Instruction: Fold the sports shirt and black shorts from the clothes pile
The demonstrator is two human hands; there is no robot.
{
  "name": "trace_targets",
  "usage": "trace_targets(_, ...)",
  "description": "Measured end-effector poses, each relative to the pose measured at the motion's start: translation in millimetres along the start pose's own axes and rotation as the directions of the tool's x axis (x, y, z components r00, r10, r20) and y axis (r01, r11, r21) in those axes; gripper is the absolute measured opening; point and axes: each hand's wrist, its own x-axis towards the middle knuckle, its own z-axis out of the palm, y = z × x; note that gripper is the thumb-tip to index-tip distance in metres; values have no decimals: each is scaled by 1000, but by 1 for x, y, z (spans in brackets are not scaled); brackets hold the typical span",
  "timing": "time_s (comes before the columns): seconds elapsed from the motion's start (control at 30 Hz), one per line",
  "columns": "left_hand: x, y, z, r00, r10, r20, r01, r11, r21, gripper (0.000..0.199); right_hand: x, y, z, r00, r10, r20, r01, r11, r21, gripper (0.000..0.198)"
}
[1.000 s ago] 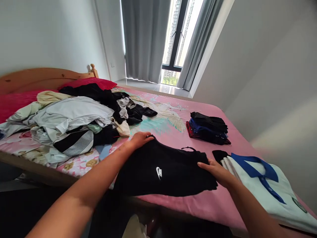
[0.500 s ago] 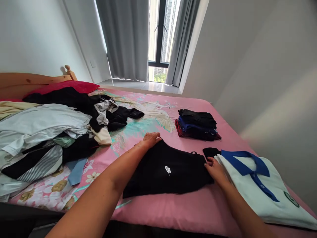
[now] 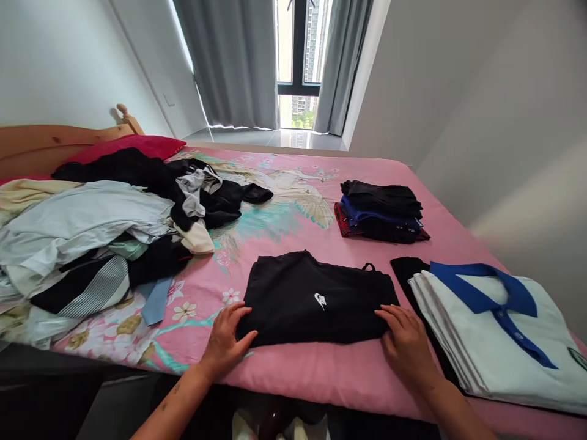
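Note:
A folded black garment (image 3: 284, 299) with a white Nike logo lies flat near the front edge of the bed, a small cord loop showing on its far side. My left hand (image 3: 228, 335) is at its left edge, thumb and fingers spread, fingertips touching the cloth. At the right edge, my right hand (image 3: 406, 342) rests its outstretched fingertips on the fabric; its thumb is mostly hidden. Just right of that hand is a stack of folded white polo shirts (image 3: 495, 342) with a blue collar on top. Some black cloth (image 3: 406, 267) sticks out from under the stack.
Farther back stands a pile of folded dark clothes (image 3: 383, 211). A loose heap of clothes (image 3: 92, 214) covers the bed's left side, with a red pillow (image 3: 151, 146) behind it. Pink bedding (image 3: 293, 373) lies beneath everything. A wall (image 3: 481, 122) borders the right.
My left hand has come back from the garment's far left corner to its near left edge. My right hand has shifted nearer along the right edge. The view has tilted down slightly.

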Motion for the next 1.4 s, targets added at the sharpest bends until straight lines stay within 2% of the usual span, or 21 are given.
trace_targets(0.1, -17, 2, -7, 997, 41, 70, -42, 999, 13, 43, -1, 4, 7, 1000, 9, -3, -10, 998, -65, 39)
trace_targets(0.23, -10, 10, -8, 979, 126, 161, -131, 991, 20, 57, -2, 6, 9, 1000, -23, 7, 24, 995, -99, 36)
trace_targets(0.37, -5, 9, -6, 985, 114, 130, -122, 991, 51, 47, -3, 6, 10, 999, -38, 11, 39, 989, -146, 36)
trace_targets(0.57, -2, 7, -15, 974, 201, 109, -215, 966, 144, 30, 5, 16, 3, 998, -56, 1, 56, 980, -189, 32)
trace_targets(0.77, -24, 8, -24, 973, 200, 119, -221, 953, 206, 27, -10, 25, 1, 997, -68, 38, 75, 971, -228, 40)
trace_targets(0.87, -28, 9, -25, 979, 174, 103, -191, 963, 190, 21, -9, 11, -4, 999, -30, 23, 34, 974, -225, 37)
trace_targets(0.93, -19, 16, -23, 982, 172, 79, -183, 969, 166, 21, 1, -8, -9, 1000, -25, -7, 23, 984, -178, 33)
trace_targets(1.03, 3, 35, -13, 978, 199, 64, -206, 970, 132, 33, 24, -44, -9, 998, -26, -62, 21, 997, -78, 30)
trace_targets(1.13, 18, 51, 5, 976, 197, 96, -210, 967, 144, 45, 30, -73, 5, 997, 4, -82, -6, 1000, -20, 33)
trace_targets(1.2, 14, 53, 17, 986, 122, 116, -143, 971, 193, 47, 18, -81, 19, 998, 14, -67, -15, 1000, -14, 38)
trace_targets(1.3, -8, 41, 27, 992, 20, 126, -50, 968, 245, 51, -12, -76, 37, 999, -31, -39, 31, 1000, -2, 47)
trace_targets(1.4, -28, 28, 25, 994, 42, 105, -65, 972, 228, 56, -32, -67, 40, 997, -57, -53, 60, 997, 44, 53)
